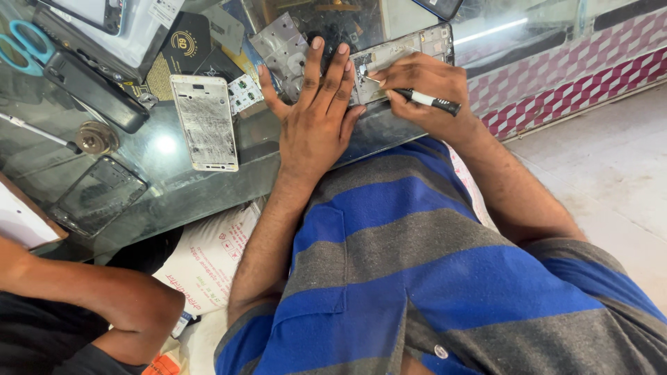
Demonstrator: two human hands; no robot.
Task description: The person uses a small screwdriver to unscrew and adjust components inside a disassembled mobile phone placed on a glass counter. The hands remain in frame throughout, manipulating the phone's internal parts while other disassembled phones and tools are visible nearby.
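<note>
My left hand [316, 111] lies flat, fingers spread, pressing on an opened phone chassis [406, 48] that rests on the glass counter [174, 187]. My right hand [424, 87] grips a small black-and-white screwdriver [431, 101], its tip set on the chassis near the left hand's fingertips. A grey metal shield plate [281, 48] lies just left of my left thumb.
A white phone frame [205, 121] lies face up to the left, with a small circuit board [244, 92] beside it. A black phone [90, 87], a dark cracked screen [97, 194], blue-handled scissors [24, 45] and a tape roll [94, 137] sit further left. Another person's arm [90, 292] is at bottom left.
</note>
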